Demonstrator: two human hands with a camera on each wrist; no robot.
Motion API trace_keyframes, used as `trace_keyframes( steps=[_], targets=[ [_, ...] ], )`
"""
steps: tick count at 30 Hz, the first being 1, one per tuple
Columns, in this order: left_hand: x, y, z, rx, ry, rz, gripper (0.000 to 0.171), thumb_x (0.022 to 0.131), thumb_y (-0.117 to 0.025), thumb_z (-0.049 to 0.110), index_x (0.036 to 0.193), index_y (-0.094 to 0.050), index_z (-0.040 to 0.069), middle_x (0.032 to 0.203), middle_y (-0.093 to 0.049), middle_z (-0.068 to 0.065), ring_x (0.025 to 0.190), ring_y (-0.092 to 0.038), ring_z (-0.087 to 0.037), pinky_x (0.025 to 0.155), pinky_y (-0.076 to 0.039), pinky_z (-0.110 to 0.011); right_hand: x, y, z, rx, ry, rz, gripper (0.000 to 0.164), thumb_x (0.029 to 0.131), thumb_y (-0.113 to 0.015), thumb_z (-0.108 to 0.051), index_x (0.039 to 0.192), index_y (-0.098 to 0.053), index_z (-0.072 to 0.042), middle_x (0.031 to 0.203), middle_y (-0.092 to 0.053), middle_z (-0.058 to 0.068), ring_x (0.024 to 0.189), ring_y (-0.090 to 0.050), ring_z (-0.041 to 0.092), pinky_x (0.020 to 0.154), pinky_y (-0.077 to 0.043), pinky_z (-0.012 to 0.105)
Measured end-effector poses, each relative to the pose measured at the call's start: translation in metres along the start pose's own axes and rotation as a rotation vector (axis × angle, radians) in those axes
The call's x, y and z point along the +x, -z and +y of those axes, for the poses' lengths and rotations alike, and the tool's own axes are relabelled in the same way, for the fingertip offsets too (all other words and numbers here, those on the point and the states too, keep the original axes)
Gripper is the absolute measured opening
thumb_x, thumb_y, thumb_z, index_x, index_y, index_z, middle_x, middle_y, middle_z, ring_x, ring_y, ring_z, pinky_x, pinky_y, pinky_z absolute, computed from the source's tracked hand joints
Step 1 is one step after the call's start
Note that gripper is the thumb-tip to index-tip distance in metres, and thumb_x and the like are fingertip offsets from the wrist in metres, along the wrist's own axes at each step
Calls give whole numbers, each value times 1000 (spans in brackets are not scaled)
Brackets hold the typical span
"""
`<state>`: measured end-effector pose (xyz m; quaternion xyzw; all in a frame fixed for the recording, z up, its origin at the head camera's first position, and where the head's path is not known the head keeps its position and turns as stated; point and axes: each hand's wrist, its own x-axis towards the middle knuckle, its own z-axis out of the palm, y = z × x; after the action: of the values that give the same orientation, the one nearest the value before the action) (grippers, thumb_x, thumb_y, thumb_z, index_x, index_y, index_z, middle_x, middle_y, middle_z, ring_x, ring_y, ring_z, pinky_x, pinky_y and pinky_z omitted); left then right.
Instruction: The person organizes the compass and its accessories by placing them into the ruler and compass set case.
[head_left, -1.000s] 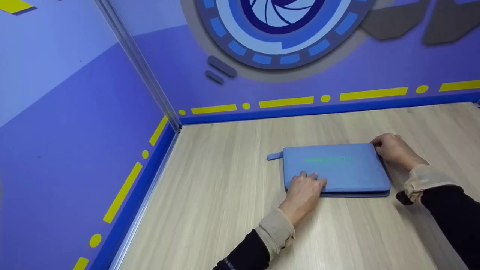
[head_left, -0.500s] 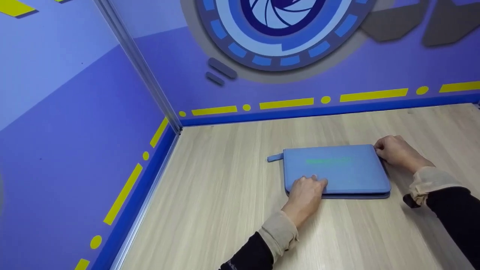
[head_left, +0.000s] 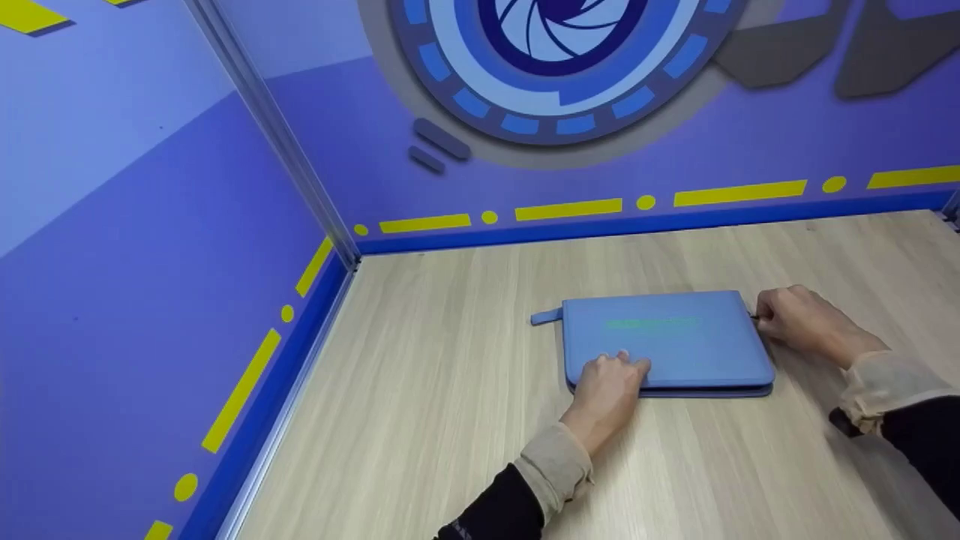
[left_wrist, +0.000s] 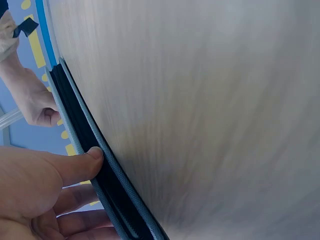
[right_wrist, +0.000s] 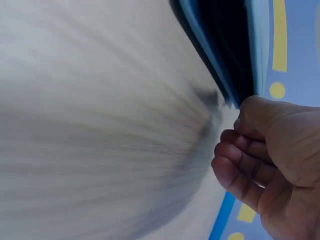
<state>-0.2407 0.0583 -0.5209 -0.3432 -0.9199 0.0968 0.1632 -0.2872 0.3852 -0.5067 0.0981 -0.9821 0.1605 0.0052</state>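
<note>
A light blue zip case (head_left: pixel 675 345) with faint green lettering lies closed-over on the wooden table, a short strap (head_left: pixel 546 316) sticking out at its left. My left hand (head_left: pixel 607 386) grips the front edge near the left corner, fingers over the cover. In the left wrist view, the left thumb (left_wrist: pixel 82 165) lies against the dark band between the two covers. At the case's right side my right hand (head_left: pixel 806 319) pinches a small dark zipper pull (head_left: pixel 754 316). In the right wrist view, thumb and forefinger meet at the case's edge, with the other fingers (right_wrist: pixel 235 162) curled.
The pale wood-grain table (head_left: pixel 420 390) extends around the case. Behind it stands a blue-purple printed wall panel (head_left: pixel 315 150) with yellow marks. Another panel (head_left: pixel 135 300) rises along the left, joined at a metal corner post (head_left: pixel 277 127).
My right hand has moved from the case's back right corner a little toward the front and right, still pinching the zipper pull. The left hand keeps its place on the front edge.
</note>
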Motion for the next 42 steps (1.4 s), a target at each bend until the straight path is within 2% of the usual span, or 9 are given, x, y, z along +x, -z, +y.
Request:
trace_keyframes(
  steps=[8,14,17,21,25,33,42],
  targets=[
    [0,0,0,8,10,5,21,98,-63,13,108,-70,30,93,-73,5,73,-69,-12,61,-58,-23,-23,-2,-9,-43,21,-11,10,86,-67,-1,77,-66,-3,72,-63,3,65,-51,17,58,-42,32],
    [-1,-1,0,-17,26,21,21,97,-64,12,107,-71,29,94,-75,4,74,-70,-13,61,-58,-23,-49,-6,-19,-69,41,-9,12,84,-68,0,74,-64,-5,69,-58,0,62,-48,15,55,-38,29],
    [-1,0,-1,-23,26,9,21,98,-63,12,108,-71,29,97,-75,3,76,-71,-14,63,-59,-24,-63,-9,-26,-85,58,16,14,81,-67,2,71,-61,-7,67,-55,-1,61,-46,14,54,-36,29],
    [-1,-1,-2,-10,23,3,21,99,-61,12,109,-70,28,98,-75,3,76,-71,-15,65,-59,-24,-79,-13,-37,-114,70,61,24,76,-64,3,64,-52,-14,62,-45,-5,57,-38,12,52,-30,28],
    [0,-1,-1,12,26,13,23,98,-62,13,110,-70,31,95,-74,4,74,-70,-14,63,-58,-23,-90,-17,-48,-131,54,86,35,77,-62,3,60,-40,-18,60,-34,-8,55,-31,10,51,-24,27],
    [0,-1,2,-3,21,-16,22,99,-62,12,110,-69,30,97,-74,3,77,-71,-15,65,-58,-24,-101,-27,-76,-121,12,106,42,80,-63,1,57,-34,-19,59,-31,-9,52,-29,9,49,-23,27],
    [1,2,-2,-44,10,-26,23,99,-62,11,110,-73,29,94,-74,3,78,-72,-15,68,-59,-25,-101,-36,-101,-50,-17,139,46,77,-62,1,56,-27,-21,57,-21,-11,52,-21,8,48,-20,25]
  ],
)
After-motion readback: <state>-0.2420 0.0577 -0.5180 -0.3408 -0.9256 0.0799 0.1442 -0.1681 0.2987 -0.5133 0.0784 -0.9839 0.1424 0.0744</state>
